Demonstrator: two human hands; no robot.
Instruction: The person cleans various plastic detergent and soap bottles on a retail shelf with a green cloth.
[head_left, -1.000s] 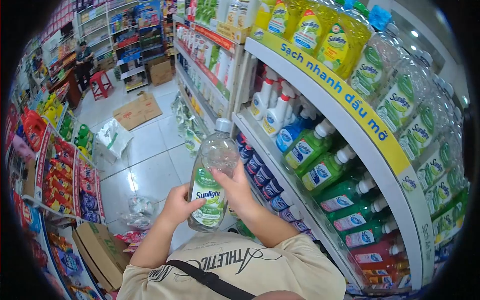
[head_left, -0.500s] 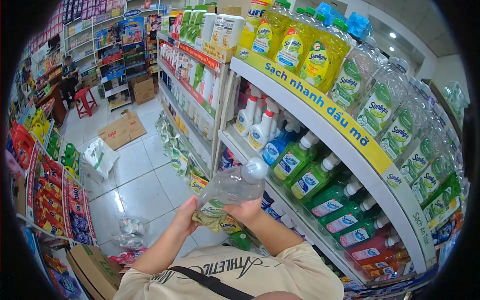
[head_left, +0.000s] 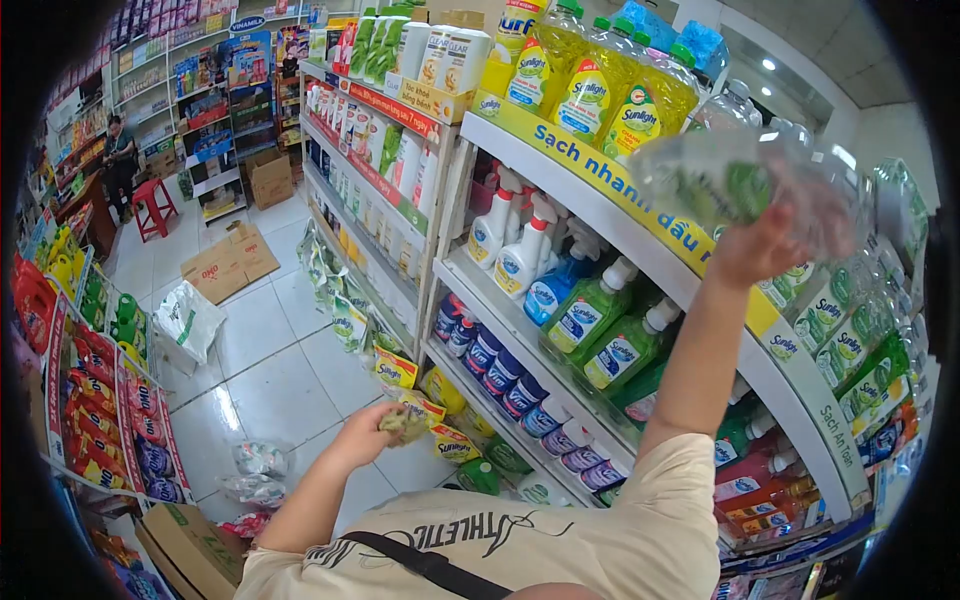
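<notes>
My right hand (head_left: 752, 248) is raised to the top shelf at the right, gripping a clear dish soap bottle (head_left: 690, 172) with a green label. The bottle is tilted well over and smeared by motion. It passes in front of the yellow shelf-edge strip (head_left: 580, 163), beside a row of clear Sunlight bottles (head_left: 828, 312). Low over the floor, my left hand (head_left: 362, 436) is closed around a crumpled yellowish-green cloth (head_left: 403, 424). Behind that cloth hang yellow Sunlight packets (head_left: 396, 367) at the shelf's end.
Yellow dish soap bottles (head_left: 585, 95) stand on the top shelf, with spray bottles (head_left: 520, 255) and green bottles (head_left: 585, 318) below. Flattened cardboard (head_left: 230, 262) and a white bag (head_left: 188, 322) lie on the floor. A red stool (head_left: 153, 207) and a person (head_left: 120, 165) are farther back.
Both hands were together at the bottle in front of my chest. My right hand has carried it up and right to the top shelf, while my left hand keeps the cloth low.
</notes>
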